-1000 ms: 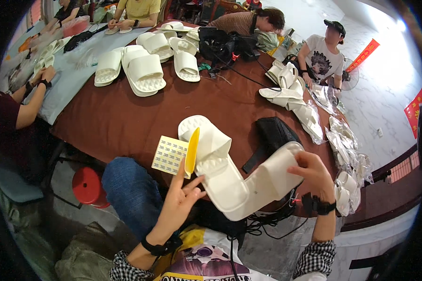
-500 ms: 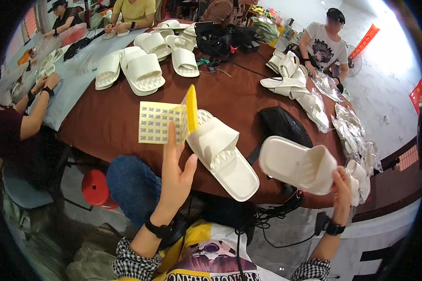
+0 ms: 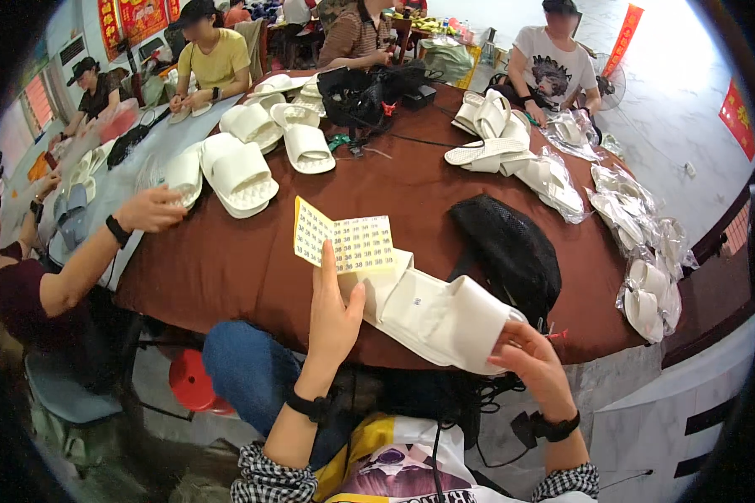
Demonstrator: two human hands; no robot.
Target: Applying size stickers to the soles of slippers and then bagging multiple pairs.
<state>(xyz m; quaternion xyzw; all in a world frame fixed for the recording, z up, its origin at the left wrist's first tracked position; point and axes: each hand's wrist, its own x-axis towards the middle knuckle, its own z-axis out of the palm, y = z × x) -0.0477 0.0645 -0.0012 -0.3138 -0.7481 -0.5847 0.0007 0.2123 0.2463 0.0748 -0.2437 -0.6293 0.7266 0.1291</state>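
My left hand holds a folded sheet of small printed stickers with yellow edges, its index finger against the fold. In my right hand is a white slide sandal, gripped at the strap end. A small printed mark shows on its insole. A second white slide lies just behind and left of it on the table, partly covered by the held slide and my left fingers. Whether the two slides touch is hard to make out.
More white slides lie at the left, where a co-worker's hand reaches in. A black mesh bag sits on the brown tablecloth. Plastic-wrapped slides line the right edge. A red stool stands below the table.
My right hand has brought its slide leftward, next to the other one, and turned it. The sticker sheet is spread wider. A co-worker's hand has reached to the left slides. The view has shifted.
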